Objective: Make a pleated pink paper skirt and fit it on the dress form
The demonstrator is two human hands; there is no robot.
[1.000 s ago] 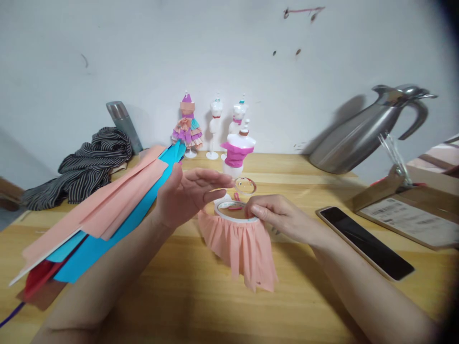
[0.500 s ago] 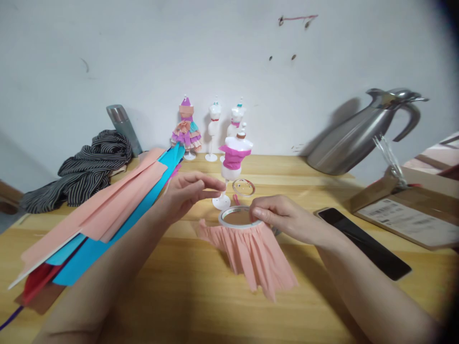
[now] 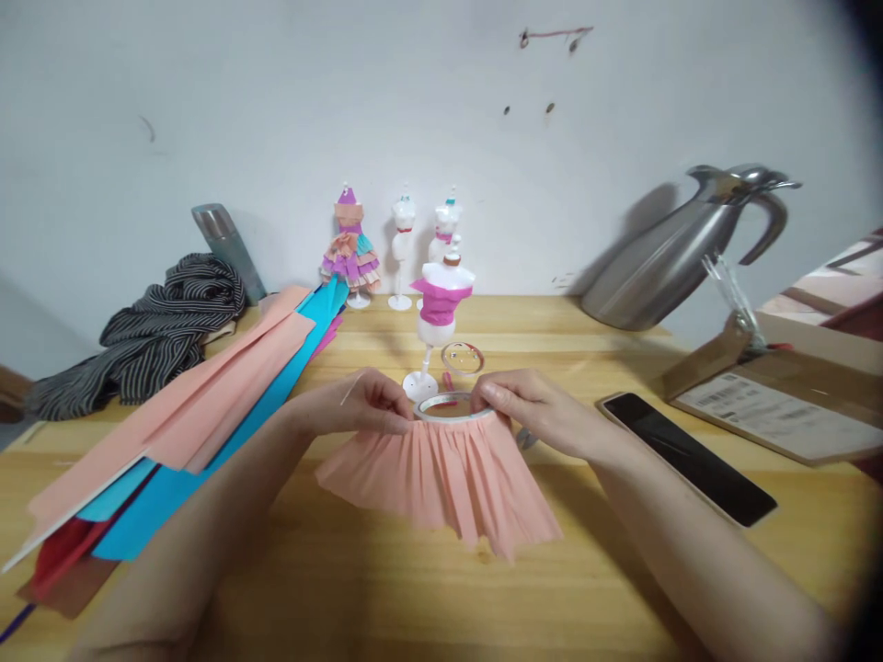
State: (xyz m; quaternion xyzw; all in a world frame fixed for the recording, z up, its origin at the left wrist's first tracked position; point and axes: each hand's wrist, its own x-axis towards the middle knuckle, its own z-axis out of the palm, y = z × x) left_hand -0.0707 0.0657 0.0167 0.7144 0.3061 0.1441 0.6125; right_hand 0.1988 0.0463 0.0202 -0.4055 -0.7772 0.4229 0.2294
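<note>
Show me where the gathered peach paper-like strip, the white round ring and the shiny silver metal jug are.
Gathered peach paper-like strip (image 3: 455, 478): head view, middle of its hanging pleats.
White round ring (image 3: 452, 420): head view, its near rim.
Shiny silver metal jug (image 3: 655, 259): head view, middle of its body.

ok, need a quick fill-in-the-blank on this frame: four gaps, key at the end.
1. The left hand pinches the gathered peach paper along its ____ edge.
2. The right hand grips the white ring on its ____ side.
3. Behind the magenta-wrapped mini mannequin stand ____ other mini mannequins.
4. The crumpled dark cloth is patterned with pale ____.

Missing words: top; right; three; stripes.
</note>
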